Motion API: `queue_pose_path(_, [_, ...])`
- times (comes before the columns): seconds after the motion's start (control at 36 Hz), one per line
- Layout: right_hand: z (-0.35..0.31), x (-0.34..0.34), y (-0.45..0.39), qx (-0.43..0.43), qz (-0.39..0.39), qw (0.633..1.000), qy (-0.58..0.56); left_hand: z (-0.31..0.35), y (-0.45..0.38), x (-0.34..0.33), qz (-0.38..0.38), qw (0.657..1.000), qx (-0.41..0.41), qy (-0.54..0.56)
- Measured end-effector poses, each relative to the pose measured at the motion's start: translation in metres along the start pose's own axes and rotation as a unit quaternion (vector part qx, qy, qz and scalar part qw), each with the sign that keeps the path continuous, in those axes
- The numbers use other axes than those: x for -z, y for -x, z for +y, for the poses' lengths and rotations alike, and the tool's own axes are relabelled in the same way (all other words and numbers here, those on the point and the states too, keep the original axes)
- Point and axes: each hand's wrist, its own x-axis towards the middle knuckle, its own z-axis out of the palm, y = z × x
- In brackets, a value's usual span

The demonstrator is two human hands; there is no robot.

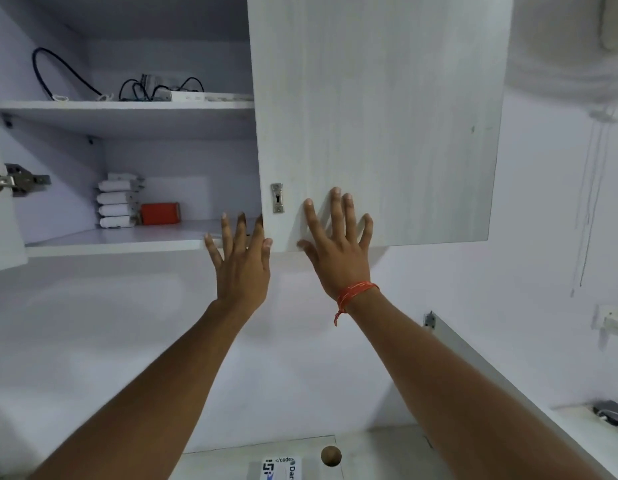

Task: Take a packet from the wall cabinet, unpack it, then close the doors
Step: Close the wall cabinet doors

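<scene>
In the head view, a pinch is the likeliest mishap: the left hand is raised at the free edge of the right door, fingers spread wide and empty, and could be caught if the door were swung shut. The right hand is laid flat on that door, fingers splayed, nothing held. The packets, white and stacked, are seen on the lower shelf at centre left, beside a red box.

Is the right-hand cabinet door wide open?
No, the right door looks closed, with the right hand flat against it; only the left side stands open.
</scene>
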Motion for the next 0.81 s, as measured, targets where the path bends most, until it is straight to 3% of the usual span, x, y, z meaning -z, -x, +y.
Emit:
queue_pose_path(0.31, [-0.017, 0.013, 0.009, -0.019, -0.043, 0.998, -0.037, -0.014, 0.025, 0.027, -0.039, 0.999, 0.028, 0.007])
queue_pose_path(0.47, [-0.060, 0.034, 0.049, -0.049, -0.119, 0.986, -0.105, -0.071, 0.090, 0.073, -0.054, 0.982, 0.137, 0.120])
queue_pose_path(0.56, [-0.092, 0.042, 0.069, -0.059, -0.143, 0.978, -0.140, -0.108, 0.127, 0.102, -0.047, 0.949, 0.241, 0.200])
queue_pose_path(0.67, [-0.164, 0.065, 0.091, -0.034, -0.152, 0.966, -0.207, -0.171, 0.171, 0.169, 0.008, 0.877, 0.397, 0.270])
queue_pose_path(0.75, [-0.215, 0.086, 0.096, -0.017, -0.139, 0.955, -0.261, -0.213, 0.191, 0.222, 0.108, 0.822, 0.477, 0.293])
queue_pose_path(0.81, [-0.257, 0.104, 0.099, 0.002, -0.124, 0.946, -0.300, -0.241, 0.206, 0.266, 0.187, 0.803, 0.488, 0.287])
